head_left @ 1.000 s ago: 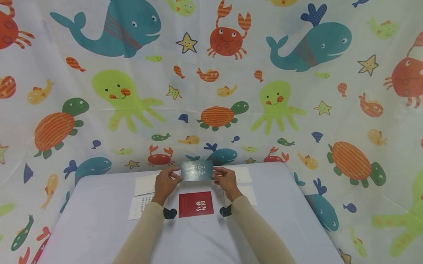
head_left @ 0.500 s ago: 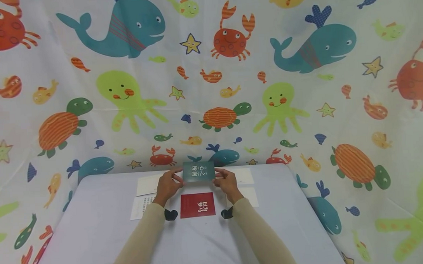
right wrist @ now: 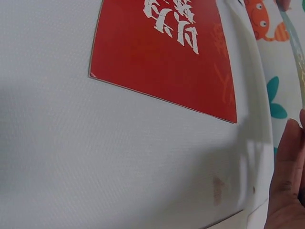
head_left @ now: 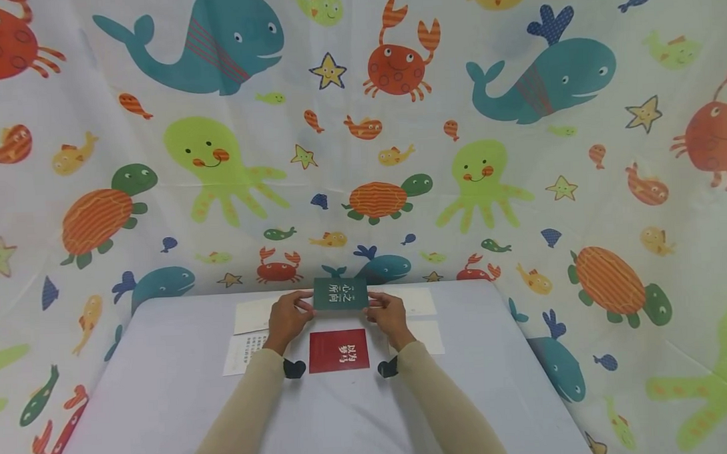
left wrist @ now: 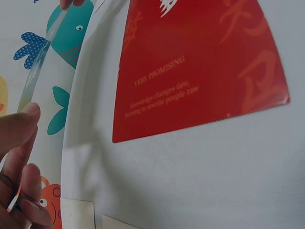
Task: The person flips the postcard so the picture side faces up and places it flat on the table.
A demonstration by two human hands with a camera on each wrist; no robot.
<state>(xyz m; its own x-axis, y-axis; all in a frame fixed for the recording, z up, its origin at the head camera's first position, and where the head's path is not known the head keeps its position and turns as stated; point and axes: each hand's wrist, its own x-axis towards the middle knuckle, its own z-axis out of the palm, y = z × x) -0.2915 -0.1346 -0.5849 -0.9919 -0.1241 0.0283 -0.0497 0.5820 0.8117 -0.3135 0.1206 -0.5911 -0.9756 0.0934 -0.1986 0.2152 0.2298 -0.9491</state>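
Note:
A dark green card (head_left: 340, 293) with white Chinese characters is held up above the far part of the table. My left hand (head_left: 288, 321) pinches its left edge between thumb and fingers, and my right hand (head_left: 389, 317) pinches the right edge. Both wrist views catch the green card (left wrist: 40, 57) nearly edge-on, beside the left thumb (left wrist: 28, 119) and the right fingers (right wrist: 288, 143). Below it, between my forearms, a red card (head_left: 339, 351) with white characters lies flat on the table, touched by neither hand.
Pale cards lie on both sides: a blank-looking one (head_left: 252, 318) and a text-printed one (head_left: 243, 355) at left, two more (head_left: 419, 301) at right, partly covered by my hands. A white-covered table (head_left: 165, 394) meets a hanging sea-animal cloth (head_left: 337, 154) behind.
The glare on the green card has faded and its face looks darker, so its tilt has shifted slightly. Both hands keep their grip in nearly the same place; the head view has moved a little.

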